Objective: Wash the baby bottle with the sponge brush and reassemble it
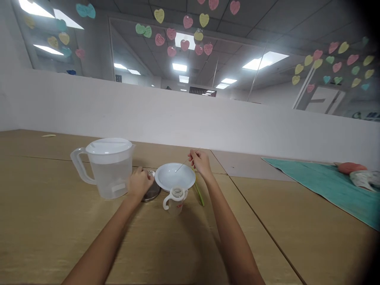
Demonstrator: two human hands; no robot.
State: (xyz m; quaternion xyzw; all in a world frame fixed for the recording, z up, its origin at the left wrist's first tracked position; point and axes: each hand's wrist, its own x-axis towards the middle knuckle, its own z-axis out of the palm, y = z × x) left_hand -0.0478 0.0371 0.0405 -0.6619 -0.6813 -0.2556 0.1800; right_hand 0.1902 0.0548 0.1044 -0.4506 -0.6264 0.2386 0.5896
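Stick (pixel 182 164): is slanting over the white bowl (pixel 170 181), centre of frame
Right hand (pixel 200 161): is pinching the stick, fingers closed
Left hand (pixel 140 183): is curling by the round lid (pixel 152 193), left of centre; cannot tell if gripping

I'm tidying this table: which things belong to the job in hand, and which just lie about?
Likely part of the job:
thin stick, in the right hand
white bowl, at the stick's tip
dark round item, by the left hand
lidded pitcher and handled bottle, close by

Apparently lying about:
teal cloth, red item on it
pale sliver, far left
green strip, role unclear
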